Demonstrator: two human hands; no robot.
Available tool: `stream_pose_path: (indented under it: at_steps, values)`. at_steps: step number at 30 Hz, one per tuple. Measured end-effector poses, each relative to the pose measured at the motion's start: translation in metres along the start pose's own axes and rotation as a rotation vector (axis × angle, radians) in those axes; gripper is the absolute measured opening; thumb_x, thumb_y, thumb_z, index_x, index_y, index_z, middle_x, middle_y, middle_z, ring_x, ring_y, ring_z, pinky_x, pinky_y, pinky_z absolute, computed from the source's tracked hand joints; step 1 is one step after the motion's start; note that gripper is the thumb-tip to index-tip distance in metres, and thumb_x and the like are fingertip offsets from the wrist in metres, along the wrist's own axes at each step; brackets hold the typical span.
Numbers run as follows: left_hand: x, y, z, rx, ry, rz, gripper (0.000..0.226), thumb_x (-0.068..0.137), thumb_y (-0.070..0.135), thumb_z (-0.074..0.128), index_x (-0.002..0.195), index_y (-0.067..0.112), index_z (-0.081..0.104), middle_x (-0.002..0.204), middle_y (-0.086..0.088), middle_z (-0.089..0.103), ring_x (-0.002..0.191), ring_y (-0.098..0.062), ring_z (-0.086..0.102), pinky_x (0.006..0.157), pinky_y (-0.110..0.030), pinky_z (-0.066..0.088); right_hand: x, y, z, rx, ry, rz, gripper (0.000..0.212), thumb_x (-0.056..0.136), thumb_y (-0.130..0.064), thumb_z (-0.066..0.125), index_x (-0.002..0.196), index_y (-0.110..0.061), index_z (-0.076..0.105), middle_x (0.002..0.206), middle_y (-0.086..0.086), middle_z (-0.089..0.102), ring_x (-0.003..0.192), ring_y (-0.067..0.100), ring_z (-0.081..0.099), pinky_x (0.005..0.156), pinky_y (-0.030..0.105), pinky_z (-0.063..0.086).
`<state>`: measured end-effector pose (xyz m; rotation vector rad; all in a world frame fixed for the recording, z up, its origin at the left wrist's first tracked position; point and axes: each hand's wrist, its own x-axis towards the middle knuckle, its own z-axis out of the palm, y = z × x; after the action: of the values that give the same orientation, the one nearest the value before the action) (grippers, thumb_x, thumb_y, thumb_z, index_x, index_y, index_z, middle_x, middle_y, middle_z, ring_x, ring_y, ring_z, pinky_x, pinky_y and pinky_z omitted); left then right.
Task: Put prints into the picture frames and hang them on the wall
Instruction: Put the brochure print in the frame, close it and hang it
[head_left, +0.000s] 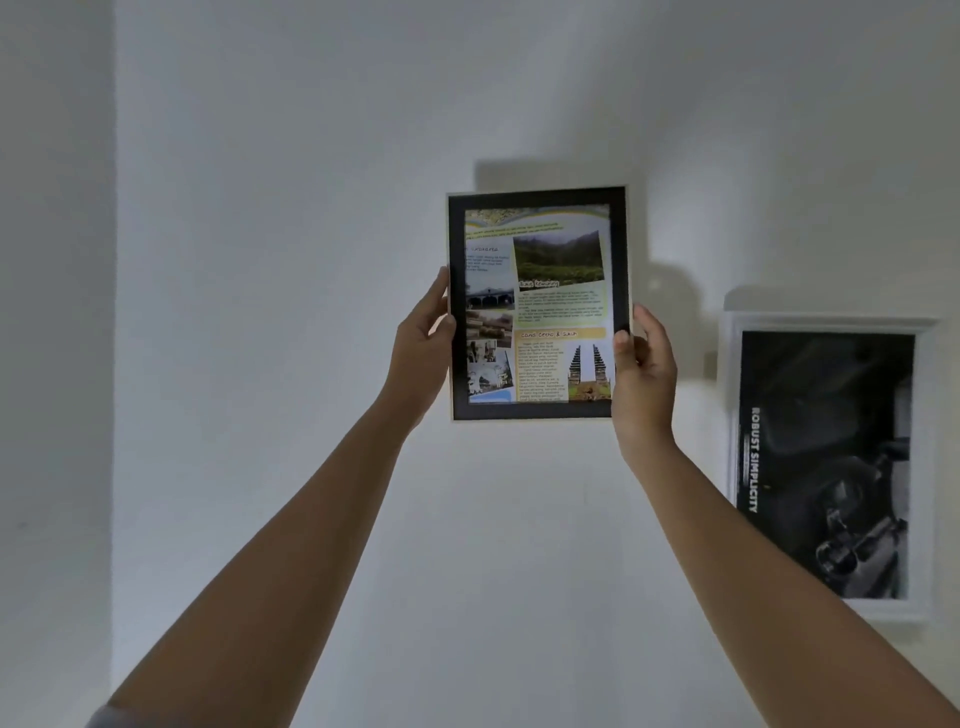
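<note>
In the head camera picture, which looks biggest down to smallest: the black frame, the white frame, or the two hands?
1. white frame, already hung
2. black frame, held up
3. left hand and right hand: they look alike, so no ranking between them

Home room: white wall (260, 260), hung framed poster (826, 462).

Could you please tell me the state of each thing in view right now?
Black frame: holds colour print, upright, held up before the wall.
White frame: holds dark print, hanging on the wall.
Left hand: grips black frame's left edge.
Right hand: grips its right edge.
</note>
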<state>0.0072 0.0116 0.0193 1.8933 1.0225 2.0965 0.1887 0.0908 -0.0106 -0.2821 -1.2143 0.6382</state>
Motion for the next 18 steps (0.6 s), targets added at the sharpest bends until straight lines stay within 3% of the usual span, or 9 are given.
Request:
stream_pose_path:
  at_steps: [5, 10, 15, 18]
  values:
    - [0.015, -0.022, -0.005, 0.021, -0.014, -0.009, 0.050, 0.099, 0.002, 0.030, 0.144, 0.023, 0.027, 0.136, -0.003, 0.051, 0.113, -0.017, 0.054, 0.076, -0.021, 0.056, 0.009, 0.021, 0.004, -0.120, -0.057, -0.005, 0.035, 0.098, -0.020, 0.042, 0.133, -0.020, 0.040, 0.112, 0.011, 0.061, 0.097, 0.021, 0.062, 0.074, 0.020, 0.053]
    - [0.013, -0.033, -0.005, 0.056, 0.018, 0.025, 0.050, 0.099, 0.001, 0.029, 0.144, 0.023, 0.029, 0.135, -0.003, 0.052, 0.111, -0.017, 0.056, 0.076, -0.021, 0.056, 0.002, 0.035, 0.004, -0.198, -0.077, -0.016, 0.040, 0.098, -0.016, 0.039, 0.138, -0.020, 0.034, 0.122, 0.009, 0.060, 0.096, 0.016, 0.061, 0.062, 0.005, 0.049]
    - [0.008, -0.049, -0.003, 0.130, 0.062, 0.052, 0.047, 0.099, 0.008, 0.033, 0.142, 0.028, 0.033, 0.125, -0.003, 0.050, 0.115, -0.018, 0.053, 0.088, -0.031, 0.053, -0.002, 0.038, 0.000, -0.247, -0.057, -0.065, 0.042, 0.098, -0.015, 0.040, 0.140, -0.020, 0.035, 0.127, 0.008, 0.058, 0.104, 0.016, 0.060, 0.067, 0.000, 0.045]
    - [0.006, -0.050, 0.001, 0.188, 0.105, 0.065, 0.047, 0.099, 0.007, 0.032, 0.143, 0.025, 0.032, 0.113, -0.005, 0.046, 0.103, -0.010, 0.053, 0.079, -0.012, 0.050, -0.003, 0.039, -0.002, -0.295, -0.064, -0.078, 0.043, 0.098, -0.017, 0.040, 0.141, -0.019, 0.034, 0.131, 0.006, 0.055, 0.105, 0.012, 0.058, 0.070, 0.001, 0.047]
